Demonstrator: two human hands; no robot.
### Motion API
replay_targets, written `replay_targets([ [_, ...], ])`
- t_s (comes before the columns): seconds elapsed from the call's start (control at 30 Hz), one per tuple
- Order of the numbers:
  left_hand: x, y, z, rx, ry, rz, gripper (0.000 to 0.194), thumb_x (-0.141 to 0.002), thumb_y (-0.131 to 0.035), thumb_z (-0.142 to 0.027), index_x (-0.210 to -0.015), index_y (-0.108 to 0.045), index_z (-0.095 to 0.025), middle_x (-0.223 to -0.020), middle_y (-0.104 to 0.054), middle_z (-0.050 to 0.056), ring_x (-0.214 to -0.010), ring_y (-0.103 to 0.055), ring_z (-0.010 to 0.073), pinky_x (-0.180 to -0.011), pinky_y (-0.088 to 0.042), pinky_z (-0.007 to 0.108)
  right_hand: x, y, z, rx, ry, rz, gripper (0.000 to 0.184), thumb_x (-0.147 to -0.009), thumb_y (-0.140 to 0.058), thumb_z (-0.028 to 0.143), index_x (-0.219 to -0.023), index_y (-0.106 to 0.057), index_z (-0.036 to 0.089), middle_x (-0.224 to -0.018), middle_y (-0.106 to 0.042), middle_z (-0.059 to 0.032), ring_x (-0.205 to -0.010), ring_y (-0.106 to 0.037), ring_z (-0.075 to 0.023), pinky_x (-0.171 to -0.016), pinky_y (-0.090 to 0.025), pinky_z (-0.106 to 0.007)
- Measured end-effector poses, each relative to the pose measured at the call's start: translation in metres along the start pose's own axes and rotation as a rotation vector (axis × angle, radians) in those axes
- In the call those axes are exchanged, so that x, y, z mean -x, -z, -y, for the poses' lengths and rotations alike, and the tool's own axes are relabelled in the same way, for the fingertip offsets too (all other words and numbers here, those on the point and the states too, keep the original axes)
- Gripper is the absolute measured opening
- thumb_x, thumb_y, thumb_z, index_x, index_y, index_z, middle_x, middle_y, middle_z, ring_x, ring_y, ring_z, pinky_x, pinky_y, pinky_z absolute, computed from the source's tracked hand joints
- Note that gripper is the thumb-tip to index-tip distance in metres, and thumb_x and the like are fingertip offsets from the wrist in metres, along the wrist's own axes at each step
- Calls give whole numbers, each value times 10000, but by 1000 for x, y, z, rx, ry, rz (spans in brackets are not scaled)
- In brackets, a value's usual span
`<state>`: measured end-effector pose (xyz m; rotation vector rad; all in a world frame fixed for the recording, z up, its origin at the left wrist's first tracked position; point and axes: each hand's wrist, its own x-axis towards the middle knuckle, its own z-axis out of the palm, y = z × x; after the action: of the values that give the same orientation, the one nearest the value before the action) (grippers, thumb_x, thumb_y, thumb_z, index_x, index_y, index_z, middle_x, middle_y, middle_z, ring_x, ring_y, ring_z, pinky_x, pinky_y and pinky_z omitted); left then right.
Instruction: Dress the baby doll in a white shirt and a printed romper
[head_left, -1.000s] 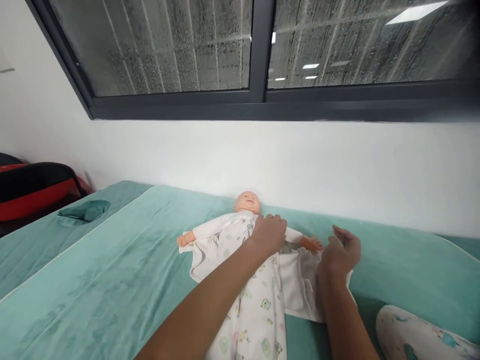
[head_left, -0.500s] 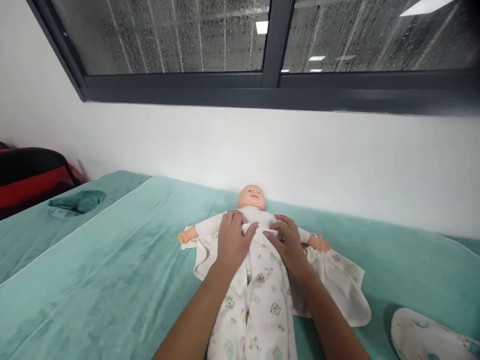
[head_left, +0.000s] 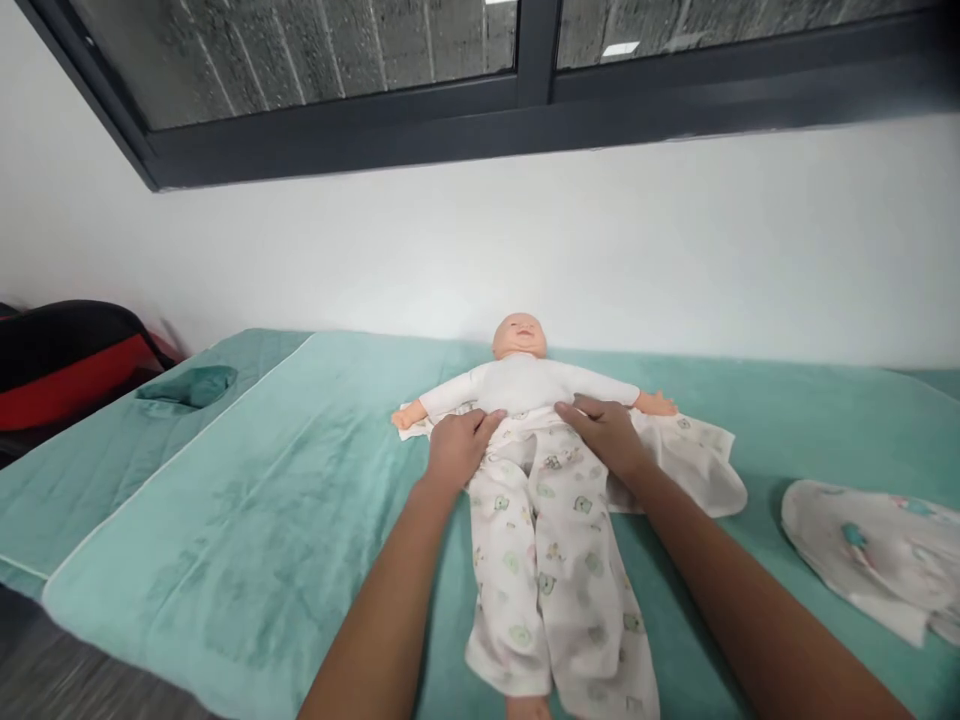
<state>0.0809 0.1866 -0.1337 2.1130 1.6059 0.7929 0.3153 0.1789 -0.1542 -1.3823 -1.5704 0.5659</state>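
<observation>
A baby doll (head_left: 520,338) lies on its back with its head toward the wall and its arms spread. White cloth covers its chest and arms, and it wears white printed pants (head_left: 559,560). My left hand (head_left: 459,445) grips the waistband on the left side, thumb on top. On the other side, my right hand (head_left: 604,435) pinches the same waistband. A bare foot (head_left: 528,708) shows below the left pant leg. Under the doll's arms spreads a white printed garment (head_left: 686,465), partly hidden by the doll and my right forearm.
A folded white printed cloth (head_left: 877,550) lies at the right on the green padded bed (head_left: 262,520). Toward the left is a dark green opening (head_left: 187,388) in the padding. A red and black object (head_left: 71,365) stands beyond it. The white wall (head_left: 375,250) and window frame (head_left: 420,120) are behind.
My hands have moved from the doll's chest down to its waist, drawing the pants' waistband lower. The white chest is now uncovered, and a foot shows. The camera view has shifted downward.
</observation>
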Motion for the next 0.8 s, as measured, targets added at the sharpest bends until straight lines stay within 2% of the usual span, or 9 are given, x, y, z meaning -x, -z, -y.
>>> replay_targets([
  [0.07,13,10,7,99,23,91,456,-896,-479,-585,-672,-550,-194,-635,-547,-8,-666,-507,166,-611,-287,281,9,-1,0,-14,-46,-3,513,-859,-580,535,-594,-278,217,-589,-287,51,-595,-315,-118,-577,-261,-289],
  [0.17,30,30,12,371,27,341,382,-783,-660,-538,-955,-614,-200,-890,-622,-6,-799,-556,170,-677,-385,265,28,5,-2,6,-81,41,420,-873,-557,532,-650,-393,216,-624,-374,47,-627,-384,-134,-607,-312,-283],
  [0.23,36,43,15,535,21,517,525,-690,-767,-433,-1131,-584,-215,-1055,-622,5,-891,-570,176,-739,-429,265,44,13,-3,10,-65,133,316,-870,-568,522,-790,-509,222,-719,-480,32,-698,-466,-155,-656,-370,-282],
  [0.3,39,49,17,630,15,594,626,-625,-808,-330,-1189,-562,-219,-1121,-613,12,-953,-570,184,-779,-443,266,59,21,-2,2,-24,216,330,-827,-636,513,-989,-555,237,-893,-565,4,-814,-531,-180,-716,-417,-286],
  [0.37,42,47,18,665,10,569,591,-611,-796,-281,-1154,-574,-205,-1086,-619,11,-941,-572,185,-769,-444,265,71,26,2,22,-6,250,428,-773,-702,498,-1083,-547,247,-998,-587,-13,-868,-551,-192,-735,-436,-289],
  [0.47,52,31,17,591,-2,415,366,-648,-719,-236,-993,-609,-185,-909,-626,-12,-821,-563,170,-701,-426,259,81,23,13,147,14,198,260,-784,-674,441,-887,-567,228,-843,-585,2,-777,-531,-182,-699,-407,-294],
  [0.57,69,11,15,455,-46,158,176,-691,-624,-192,-865,-605,-192,-839,-627,-14,-804,-555,172,-716,-422,271,89,8,25,291,65,9,217,-780,-599,351,-663,-468,223,-641,-501,19,-672,-466,-171,-653,-344,-304],
  [0.67,81,-2,11,335,-58,-58,141,-727,-551,-172,-857,-594,-206,-819,-618,-9,-794,-545,175,-740,-420,290,97,-5,32,288,21,-177,196,-752,-561,310,-650,-415,228,-600,-440,36,-614,-406,-154,-610,-310,-298],
  [0.8,83,-1,9,367,-91,-10,138,-773,-554,-222,-904,-592,-200,-879,-611,6,-828,-547,177,-774,-431,297,104,-5,32,149,-71,-178,135,-762,-566,332,-816,-511,221,-706,-497,32,-670,-460,-162,-657,-370,-302],
])
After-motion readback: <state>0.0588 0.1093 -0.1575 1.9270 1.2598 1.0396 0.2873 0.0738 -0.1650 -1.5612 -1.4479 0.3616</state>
